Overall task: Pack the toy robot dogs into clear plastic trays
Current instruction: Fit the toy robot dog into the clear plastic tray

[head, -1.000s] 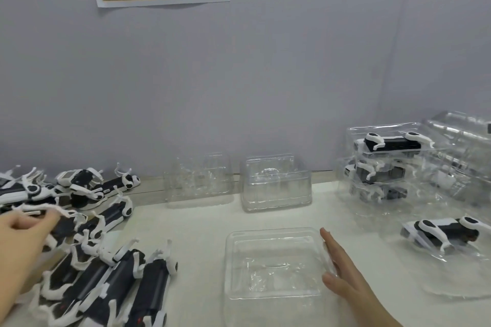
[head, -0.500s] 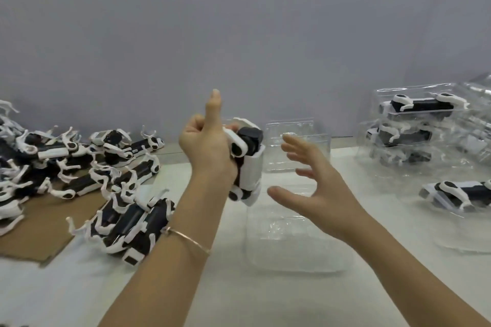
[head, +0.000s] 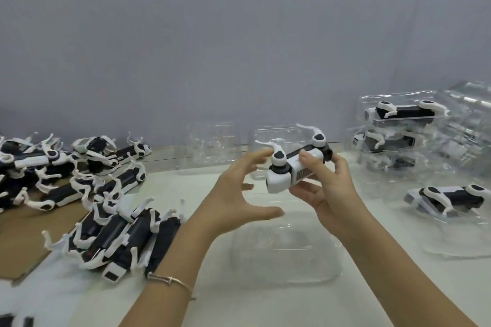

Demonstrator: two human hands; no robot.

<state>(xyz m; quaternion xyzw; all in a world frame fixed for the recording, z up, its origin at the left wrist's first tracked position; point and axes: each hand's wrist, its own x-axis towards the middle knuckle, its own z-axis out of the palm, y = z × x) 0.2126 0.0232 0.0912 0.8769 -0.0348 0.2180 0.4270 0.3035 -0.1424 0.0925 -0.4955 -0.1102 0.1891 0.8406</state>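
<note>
One toy robot dog (head: 297,167) has passed from the left hand (head: 239,202), whose fingers now spread empty beside it, to the right hand (head: 329,188), whose fingers grip it above the empty clear tray (head: 287,255); seating it likely comes next.
</note>
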